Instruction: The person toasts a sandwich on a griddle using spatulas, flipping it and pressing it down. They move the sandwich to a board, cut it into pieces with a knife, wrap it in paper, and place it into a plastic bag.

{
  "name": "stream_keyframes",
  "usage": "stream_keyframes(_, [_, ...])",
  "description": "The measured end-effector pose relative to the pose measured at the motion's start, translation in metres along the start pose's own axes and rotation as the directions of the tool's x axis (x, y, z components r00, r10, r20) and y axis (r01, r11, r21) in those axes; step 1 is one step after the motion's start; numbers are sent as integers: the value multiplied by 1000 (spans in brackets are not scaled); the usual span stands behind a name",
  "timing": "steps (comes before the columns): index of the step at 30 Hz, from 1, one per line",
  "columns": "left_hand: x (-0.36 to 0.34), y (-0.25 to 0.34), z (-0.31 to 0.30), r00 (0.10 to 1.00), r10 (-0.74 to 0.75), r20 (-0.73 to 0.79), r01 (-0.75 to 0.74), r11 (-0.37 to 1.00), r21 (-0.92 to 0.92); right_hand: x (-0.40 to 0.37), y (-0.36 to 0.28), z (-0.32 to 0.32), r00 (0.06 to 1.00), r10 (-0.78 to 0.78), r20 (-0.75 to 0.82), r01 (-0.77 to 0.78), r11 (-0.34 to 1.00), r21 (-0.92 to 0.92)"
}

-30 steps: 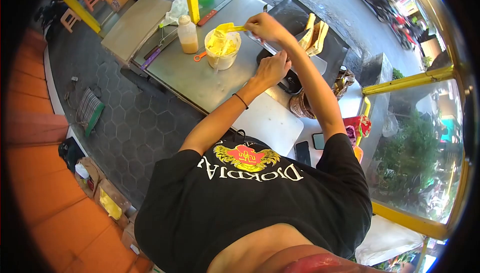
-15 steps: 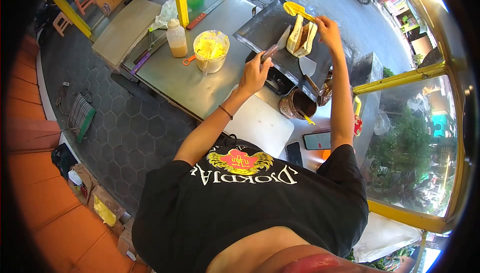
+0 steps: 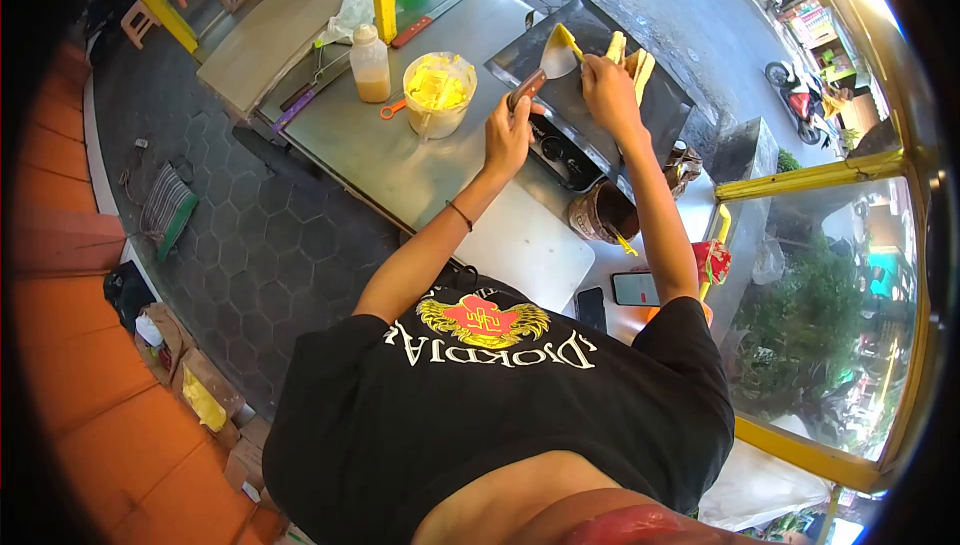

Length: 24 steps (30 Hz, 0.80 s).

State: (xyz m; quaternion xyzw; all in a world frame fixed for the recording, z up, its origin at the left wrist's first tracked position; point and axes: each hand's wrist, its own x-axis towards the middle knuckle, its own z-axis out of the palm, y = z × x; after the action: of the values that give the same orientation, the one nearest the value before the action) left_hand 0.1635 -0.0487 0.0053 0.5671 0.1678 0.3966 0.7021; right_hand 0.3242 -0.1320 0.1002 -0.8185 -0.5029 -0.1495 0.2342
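Note:
My left hand (image 3: 508, 135) is closed round the brown handle of a metal scraper (image 3: 560, 57), whose blade reaches over the black griddle (image 3: 660, 110). In my right hand (image 3: 608, 93) is a yellow spatula (image 3: 568, 38), its head right at the scraper's blade. Just beyond the right hand, bread slices (image 3: 639, 69) stand on the griddle, partly hidden by that hand. Below my right forearm is an open tub (image 3: 592, 213) with dark brown residue and a yellow utensil in it.
A measuring jug of yellow spread (image 3: 438, 85) and a squeeze bottle (image 3: 370, 65) stand on the metal counter (image 3: 385, 160), left of the griddle. Nearer me lie a white board (image 3: 530, 245) and two phones (image 3: 635, 288). A yellow-framed glass panel (image 3: 810, 325) borders the right side.
My right hand has moved left and toward me, bringing the yellow spatula from over the bread to the scraper blade. The scraper has turned slightly, and the view has shifted.

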Motion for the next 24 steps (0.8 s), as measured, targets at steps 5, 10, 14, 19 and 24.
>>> stream_keyframes(5, [4, -4, 11, 999, -31, -14, 29, 990, -138, -2, -62, -40, 996, 27, -84, -12, 985, 170])
stream_keyframes(10, [4, -55, 13, 995, 94, 27, -90, 989, -120, 8, -116, -3, 976, 3, 219, -106, 883, 458])
stream_keyframes(14, [-1, -12, 20, 995, -80, 52, 90, 968, -234, 16, -144, 59, 915, -106, 389, 35, 982, 185])
stream_keyframes(19, [13, -27, 30, 994, -109, 23, 96, 734, -672, -10, -144, 3, 935, -171, 311, 96, 966, 241])
stream_keyframes(24, [18, 13, 12, 988, 101, 115, -134, 934, 333, -64, -74, -66, 991, 47, 126, -85, 946, 313])
